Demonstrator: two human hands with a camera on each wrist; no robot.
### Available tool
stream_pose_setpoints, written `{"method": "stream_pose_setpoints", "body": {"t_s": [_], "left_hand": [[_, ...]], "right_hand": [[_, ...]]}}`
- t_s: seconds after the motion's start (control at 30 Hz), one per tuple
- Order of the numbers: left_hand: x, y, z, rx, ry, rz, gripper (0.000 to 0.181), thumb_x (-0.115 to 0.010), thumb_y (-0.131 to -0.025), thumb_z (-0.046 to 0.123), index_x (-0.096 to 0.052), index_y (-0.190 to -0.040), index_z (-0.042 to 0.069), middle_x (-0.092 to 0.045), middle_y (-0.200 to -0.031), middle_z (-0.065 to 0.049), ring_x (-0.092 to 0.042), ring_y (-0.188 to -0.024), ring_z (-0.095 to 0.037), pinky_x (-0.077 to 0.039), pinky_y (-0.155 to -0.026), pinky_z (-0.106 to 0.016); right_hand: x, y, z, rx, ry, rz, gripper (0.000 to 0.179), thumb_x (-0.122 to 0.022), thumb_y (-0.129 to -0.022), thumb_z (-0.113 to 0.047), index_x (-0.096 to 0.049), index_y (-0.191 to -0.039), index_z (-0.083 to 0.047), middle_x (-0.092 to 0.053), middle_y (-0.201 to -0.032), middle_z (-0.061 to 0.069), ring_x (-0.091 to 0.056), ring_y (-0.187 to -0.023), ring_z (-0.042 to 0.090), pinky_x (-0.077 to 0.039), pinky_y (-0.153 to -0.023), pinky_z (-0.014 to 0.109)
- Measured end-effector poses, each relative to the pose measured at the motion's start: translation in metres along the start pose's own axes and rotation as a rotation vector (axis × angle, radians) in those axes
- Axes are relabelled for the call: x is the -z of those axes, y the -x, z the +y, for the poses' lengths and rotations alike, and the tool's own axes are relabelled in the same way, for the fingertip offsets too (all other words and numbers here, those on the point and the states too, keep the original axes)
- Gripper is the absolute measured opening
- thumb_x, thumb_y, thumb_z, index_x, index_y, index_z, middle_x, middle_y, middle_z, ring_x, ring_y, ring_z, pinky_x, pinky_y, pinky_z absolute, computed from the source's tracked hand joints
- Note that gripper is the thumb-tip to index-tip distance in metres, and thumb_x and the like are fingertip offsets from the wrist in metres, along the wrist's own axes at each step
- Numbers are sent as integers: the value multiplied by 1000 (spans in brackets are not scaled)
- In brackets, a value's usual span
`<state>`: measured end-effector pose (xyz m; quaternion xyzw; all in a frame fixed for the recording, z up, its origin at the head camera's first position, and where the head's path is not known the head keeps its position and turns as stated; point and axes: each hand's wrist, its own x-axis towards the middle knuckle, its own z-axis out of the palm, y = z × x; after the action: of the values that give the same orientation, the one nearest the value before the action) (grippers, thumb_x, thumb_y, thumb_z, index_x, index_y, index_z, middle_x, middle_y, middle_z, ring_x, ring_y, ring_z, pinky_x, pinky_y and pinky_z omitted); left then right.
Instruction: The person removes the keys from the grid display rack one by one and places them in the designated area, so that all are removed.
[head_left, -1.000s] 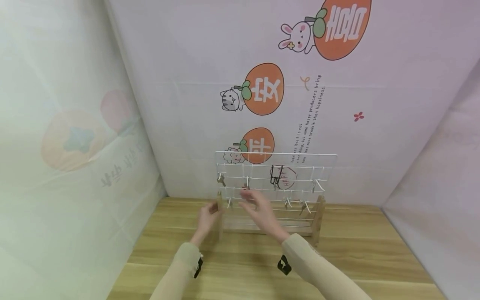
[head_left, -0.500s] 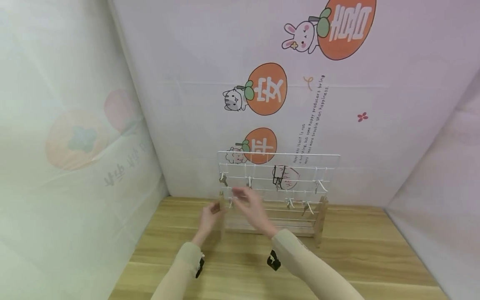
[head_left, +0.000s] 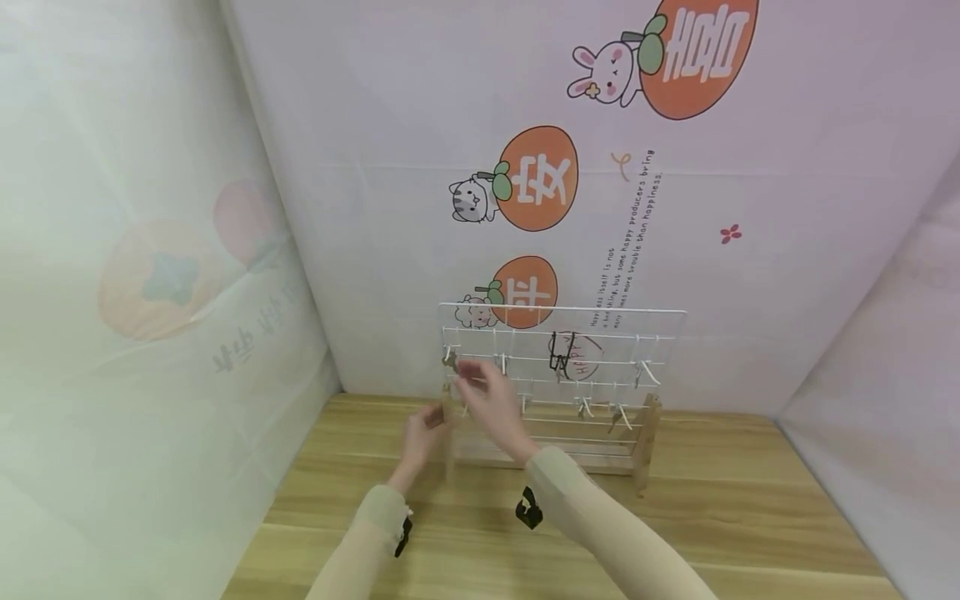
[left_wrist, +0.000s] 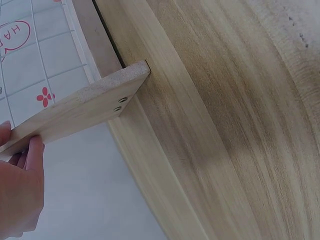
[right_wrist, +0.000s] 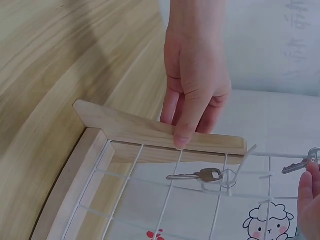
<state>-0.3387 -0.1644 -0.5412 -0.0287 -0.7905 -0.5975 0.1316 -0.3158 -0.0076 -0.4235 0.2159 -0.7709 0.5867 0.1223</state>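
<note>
Here, a white printed backdrop (head_left: 375, 250) is seen at the far side, and a striped wooden table (head_left: 750, 517) is set in front of it. Toward the table's far edge, a white wire rack (head_left: 577, 462) is held upright between wooden posts. The left post (left_wrist: 75, 112) is gripped by the left hand (head_left: 418, 435), with thumb and fingers on opposite faces. The right hand (head_left: 495, 404) is held at the rack's upper left, thumb and forefinger parted; whether anything is touched cannot be told. Just beside its fingertips, an upper key (right_wrist: 296, 167) is hung; nearer, below it, a lower key (right_wrist: 207, 175) is hung. Farther right, more keys (head_left: 617, 421) are hung. The step in hand is judged to be a reach for the upper key while the rack is steadied; for the next move, a light, exact pinch on that key seems called for.
</note>
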Motion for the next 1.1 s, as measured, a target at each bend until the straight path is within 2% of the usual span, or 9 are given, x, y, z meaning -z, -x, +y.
{"method": "stream_pose_setpoints", "body": {"t_s": [0.13, 0.4, 0.7, 0.93, 1.1], "left_hand": [[0, 0, -1, -1, -15, -2, 40, -70, -88, 1, -59, -123, -14, -64, -122, -35, -64, -114, -47, -55, -99, -54], [-1, 0, 2, 31, 3, -7, 43, -67, -90, 0, -55, -127, -16, -61, -126, -36, -62, -117, -48, -55, -100, -53], [-1, 1, 2, 15, -27, -1, 40, -67, -90, 1, -57, -126, -15, -62, -125, -35, -63, -117, -46, -55, -101, -53], [-1, 1, 1, 19, -56, 0, 40, -68, -90, 4, -59, -125, -12, -63, -125, -33, -64, -115, -45, -55, -100, -52], [0, 2, 3, 60, -86, -1, 38, -67, -92, 7, -61, -126, -8, -65, -126, -29, -65, -117, -42, -56, -99, -50]], "right_hand": [[-4, -4, -2, -30, -4, 31, 31, -66, -95, -16, -61, -124, -8, -67, -123, 9, -66, -117, 23, -56, -99, 24], [-13, -10, -10, -24, -71, 67, 32, -64, -96, -13, -59, -124, 1, -65, -122, 18, -65, -115, 31, -57, -101, 35], [-20, -16, -8, -55, -24, 135, 29, -63, -96, -11, -60, -123, -1, -66, -119, 15, -66, -109, 28, -59, -98, 33], [-21, -20, -7, -62, 9, 143, 25, -62, -97, -14, -61, -120, -4, -67, -117, 13, -67, -107, 25, -60, -96, 33], [-22, -22, -9, -50, -1, 149, 22, -63, -95, -11, -63, -116, -3, -68, -114, 14, -67, -104, 27, -60, -94, 34]]}}
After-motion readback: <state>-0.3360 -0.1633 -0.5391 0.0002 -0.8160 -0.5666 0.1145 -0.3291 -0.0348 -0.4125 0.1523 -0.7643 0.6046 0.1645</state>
